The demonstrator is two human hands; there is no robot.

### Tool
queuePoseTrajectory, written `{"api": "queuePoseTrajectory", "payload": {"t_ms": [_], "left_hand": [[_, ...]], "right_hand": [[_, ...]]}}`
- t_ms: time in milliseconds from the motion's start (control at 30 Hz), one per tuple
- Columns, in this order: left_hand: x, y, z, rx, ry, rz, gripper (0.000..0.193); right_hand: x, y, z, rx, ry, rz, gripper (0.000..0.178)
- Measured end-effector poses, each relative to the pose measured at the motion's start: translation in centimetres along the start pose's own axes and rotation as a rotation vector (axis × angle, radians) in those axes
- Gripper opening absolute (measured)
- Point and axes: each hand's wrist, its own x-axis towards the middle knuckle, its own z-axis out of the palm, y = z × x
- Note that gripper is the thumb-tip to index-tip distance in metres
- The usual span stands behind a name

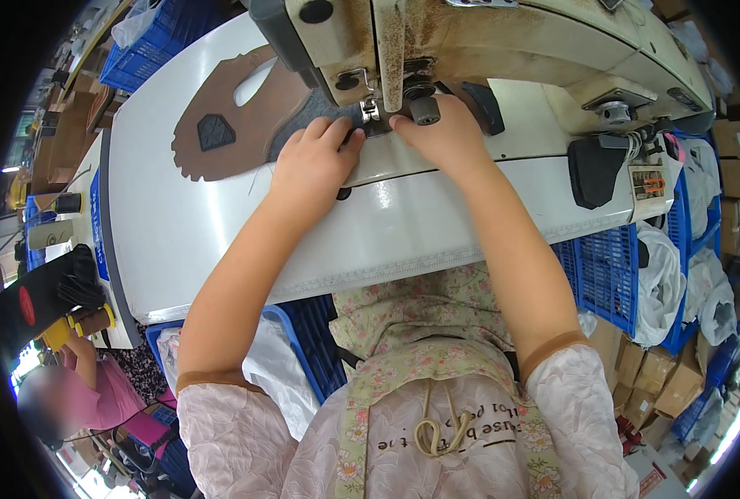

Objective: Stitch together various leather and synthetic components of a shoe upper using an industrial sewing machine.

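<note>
Beneath the sewing machine's head (503, 46) lies a brown leather shoe upper (252, 137) with a grey lining and a dark angular patch (216, 131). Its near edge is at the metal presser foot (371, 110). My left hand (316, 162) has bent fingers pressed on the upper just left of the foot. To the right of the foot, my right hand (449, 137) grips the upper's edge, thumb toward the needle area. Another dark patch (484, 106) shows beyond that hand. Machine parts hide some of the upper and my right fingers.
A black flap-shaped piece (594, 170) hangs on the table's right side, near a small bobbin winder (615, 112). Blue crates (607, 274) with white bags stand below. At left, another person (108, 395) in pink sits by a second table (112, 308).
</note>
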Motion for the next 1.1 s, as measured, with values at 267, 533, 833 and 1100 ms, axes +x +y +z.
{"api": "queuePoseTrajectory", "payload": {"t_ms": [267,533,833,1100], "left_hand": [[0.3,0.2,0.2,0.017,0.022,-0.032,0.026],[0.6,0.2,0.1,0.035,0.005,-0.039,0.027],[1.5,-2.5,-0.5,-0.354,-0.060,-0.133,0.030],[3.1,-4.7,0.4,-0.713,-0.196,-0.414,0.027]], "right_hand": [[0.0,0.1,0.0,0.050,-0.012,0.000,0.029],[0.3,0.4,0.1,0.041,-0.040,-0.006,0.030],[0.3,0.8,0.3,0.081,-0.041,-0.015,0.033],[0.2,0.5,0.6,-0.062,-0.016,0.027,0.039]]}}
